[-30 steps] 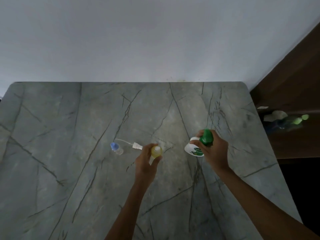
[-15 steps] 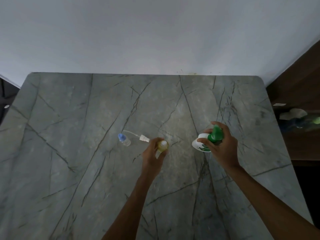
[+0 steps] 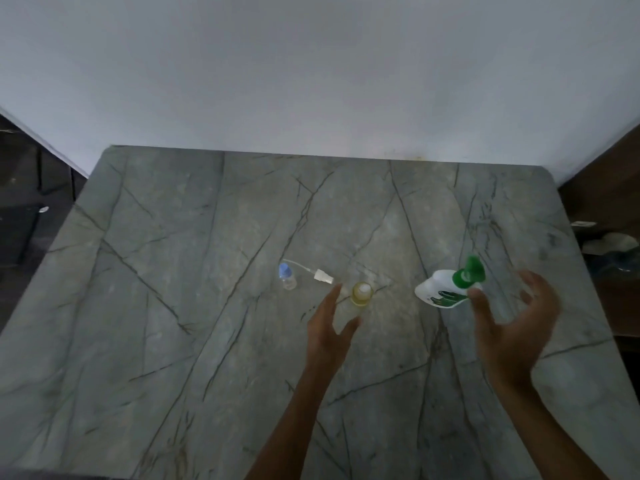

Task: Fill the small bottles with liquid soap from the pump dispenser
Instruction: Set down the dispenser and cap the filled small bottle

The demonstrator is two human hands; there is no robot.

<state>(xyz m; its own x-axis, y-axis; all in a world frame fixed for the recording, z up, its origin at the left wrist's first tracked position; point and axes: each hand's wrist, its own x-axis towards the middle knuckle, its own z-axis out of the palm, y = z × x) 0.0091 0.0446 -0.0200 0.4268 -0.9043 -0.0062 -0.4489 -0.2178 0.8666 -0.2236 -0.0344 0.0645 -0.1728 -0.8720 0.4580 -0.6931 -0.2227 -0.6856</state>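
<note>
Standing a little right of the middle of the grey veined marble table (image 3: 173, 306) is a small bottle of yellow liquid (image 3: 362, 294), open at the top, with a pale neck showing. The left hand (image 3: 330, 329) lies just on its near side, released. Its fingers (image 3: 334, 292) are straight and its thumb is spread, so the bottle sits past the gap between them and nothing is grasped. Whether a fingertip brushes the bottle cannot be told.

Toward the table's right edge is the white pump dispenser (image 3: 441, 289), which has a green label and a green pump head (image 3: 468, 271) pointing at the far right corner. In this view it looks tilted toward that side. The right hand (image 3: 516, 327) is beside it on the near right, palm turned inward and fingers spread and relaxed, holding nothing. The thumb tip (image 3: 475, 294) reaches the dispenser's near edge, but contact cannot be judged.

Left of the yellow bottle, a white spray nozzle (image 3: 323, 275) lies on its side, its thin clear tube curving away toward a small clear bottle with a blue cap (image 3: 287, 276). That bottle stands upright and well apart from both hands.

A plain pale wall (image 3: 311, 71) rises behind the table's far edge. Dark wooden furniture (image 3: 609, 188) stands off the right edge, with blurred items on it.
</note>
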